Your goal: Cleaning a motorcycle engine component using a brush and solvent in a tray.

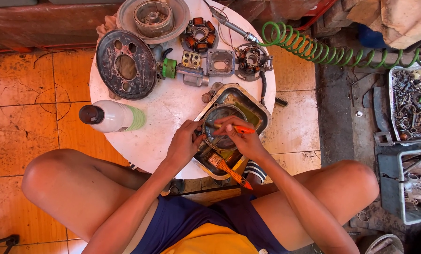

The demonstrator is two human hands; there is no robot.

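My left hand [184, 141] grips the edge of a round metal engine part [220, 123] that sits in a rectangular metal tray [262, 110] of dirty liquid on a round white table [168, 113]. My right hand [243, 136] holds an orange-handled tool [238, 128] across the top of that part. A paintbrush with an orange handle [229, 170] lies in the tray's near corner, its handle sticking out over the rim toward me.
On the table lie a dark round cover plate [125, 63], a flywheel housing [153, 19], coil stators [199, 34], small blocks [220, 62] and a plastic bottle [111, 116] on its side. A green coiled hose [332, 51] and bins of metal parts [412, 106] sit at right.
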